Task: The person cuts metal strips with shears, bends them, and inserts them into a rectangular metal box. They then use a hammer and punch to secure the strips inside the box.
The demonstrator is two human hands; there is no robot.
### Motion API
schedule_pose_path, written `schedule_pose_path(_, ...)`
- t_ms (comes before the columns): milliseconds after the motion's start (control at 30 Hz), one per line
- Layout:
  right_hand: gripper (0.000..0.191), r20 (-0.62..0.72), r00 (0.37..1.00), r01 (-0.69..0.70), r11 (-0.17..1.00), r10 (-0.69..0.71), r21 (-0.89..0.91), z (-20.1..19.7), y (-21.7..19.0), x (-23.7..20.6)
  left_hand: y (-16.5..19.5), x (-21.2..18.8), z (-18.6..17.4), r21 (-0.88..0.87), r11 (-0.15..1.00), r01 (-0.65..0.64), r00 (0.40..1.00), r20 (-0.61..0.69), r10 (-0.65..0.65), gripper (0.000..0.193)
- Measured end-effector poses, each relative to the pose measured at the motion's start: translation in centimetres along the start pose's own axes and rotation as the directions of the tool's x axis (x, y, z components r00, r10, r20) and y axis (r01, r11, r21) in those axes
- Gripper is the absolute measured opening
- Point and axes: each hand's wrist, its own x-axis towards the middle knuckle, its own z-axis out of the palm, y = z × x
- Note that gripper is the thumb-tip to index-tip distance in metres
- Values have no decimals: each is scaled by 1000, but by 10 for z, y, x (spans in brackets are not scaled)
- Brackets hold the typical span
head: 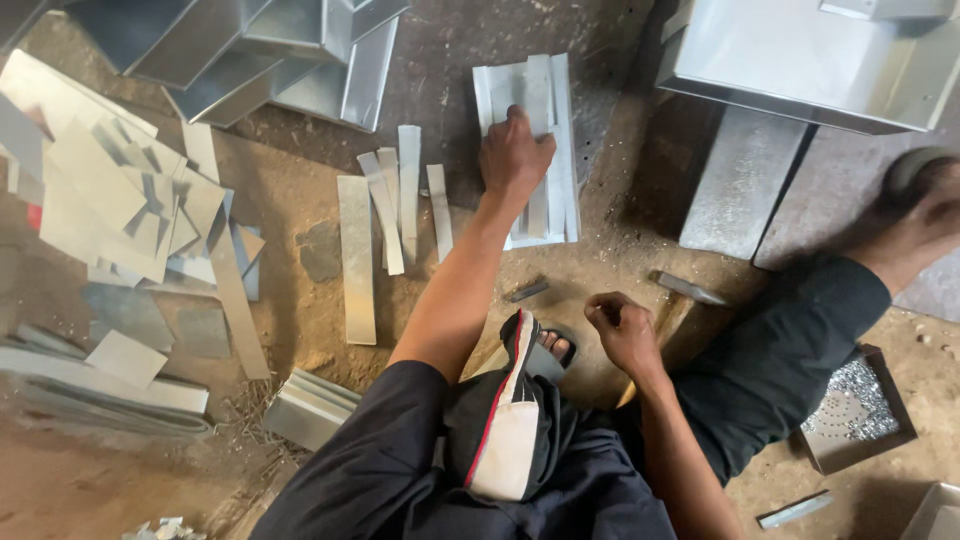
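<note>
My left hand (514, 155) reaches forward onto a stack of shiny sheet-metal strips (560, 150) lying on the dirt floor. Its fingers curl around one strip on top of the stack. My right hand (622, 332) is closed in a fist close to my knee, around the wooden handle of a hammer (686, 290). The hammer's grey head rests on the ground just right of the fist. My sandalled foot (556, 345) shows between my two arms.
Several loose metal strips (357, 258) lie left of the stack, and a heap of cut sheet pieces (110, 195) lies far left. Folded metal boxes (810, 55) stand at the top. A small tray of rivets (856, 405) sits at the right. Another person's foot (925, 215) is at the right edge.
</note>
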Motion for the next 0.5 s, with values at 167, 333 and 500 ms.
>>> schedule_pose_path(167,22,-45,999,-26,1000,27,17,-6,26,-15,7,4,13,66,998,15,998,58,-19,44)
schedule_pose_path(333,21,-45,999,18,1000,-18,5,-3,40,-14,10,4,19,148,989,-17,999,43,11,42)
schedule_pose_path(500,21,-31,999,-18,999,19,45,-1,37,-16,7,0,22,135,987,-84,996,44,78,47)
